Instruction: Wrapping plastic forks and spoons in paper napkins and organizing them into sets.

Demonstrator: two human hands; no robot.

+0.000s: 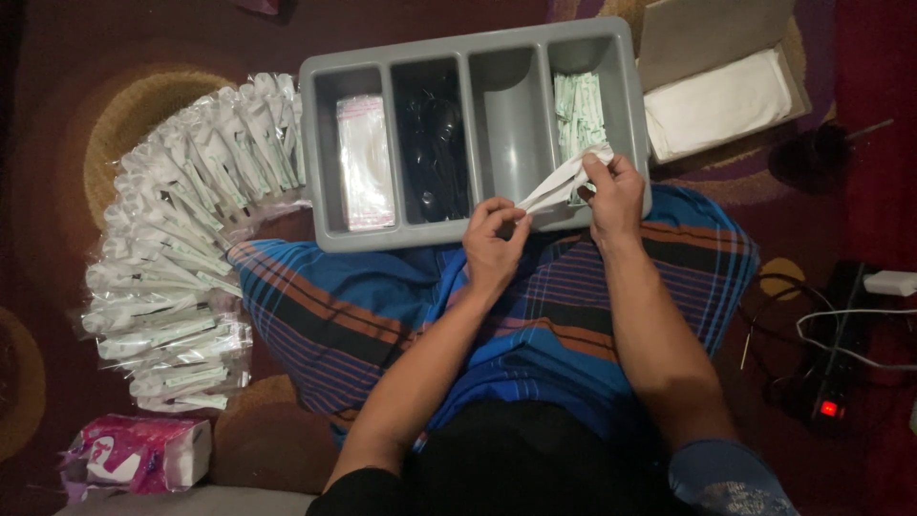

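Just right of the frame's centre, the left hand (494,244) pinches the lower end of a white folded paper napkin (557,185) between thumb and fingers, the remaining fingers curled in. The right hand (614,189), a little higher and to the right, grips the napkin's upper end with closed fingertips. The napkin stretches as a narrow, creased band slanting up to the right between the two hands, pale and soft-looking, over the front edge of a grey plastic tray with four compartments (508,122). In that tray, the leftmost compartment holds clear plastic sleeves (365,162), the next holds black plastic cutlery (432,158), and the rightmost holds small pale green paper packets (579,110). An open cardboard box of white napkins (718,102) sits at the upper right. A long curved row of clear-wrapped cutlery packs (181,239) fills the left side, and a pink tissue packet (134,454) lies at the lower left.
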